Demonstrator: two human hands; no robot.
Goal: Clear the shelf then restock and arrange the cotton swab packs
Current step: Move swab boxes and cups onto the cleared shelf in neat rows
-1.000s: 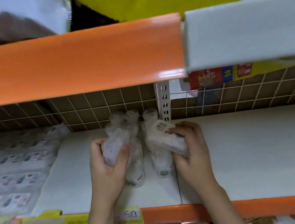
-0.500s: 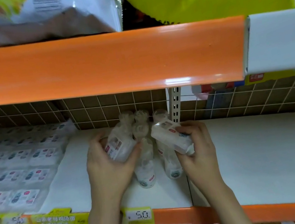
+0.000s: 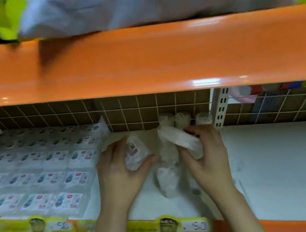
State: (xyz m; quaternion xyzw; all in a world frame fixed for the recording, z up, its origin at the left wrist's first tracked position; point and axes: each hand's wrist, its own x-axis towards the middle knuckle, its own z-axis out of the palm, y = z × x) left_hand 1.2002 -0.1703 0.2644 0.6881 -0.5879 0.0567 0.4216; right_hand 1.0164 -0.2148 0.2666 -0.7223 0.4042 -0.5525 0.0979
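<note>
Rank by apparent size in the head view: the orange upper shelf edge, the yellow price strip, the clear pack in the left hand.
1. Orange upper shelf edge
2. Yellow price strip
3. Clear pack in the left hand

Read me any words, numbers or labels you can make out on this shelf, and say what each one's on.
"5.0", roughly: white price tag on the shelf edge, blurred.
Second price tag, further left: unreadable.
Label on the pack in the left hand: unreadable.
Labels on the flat packs: unreadable.
</note>
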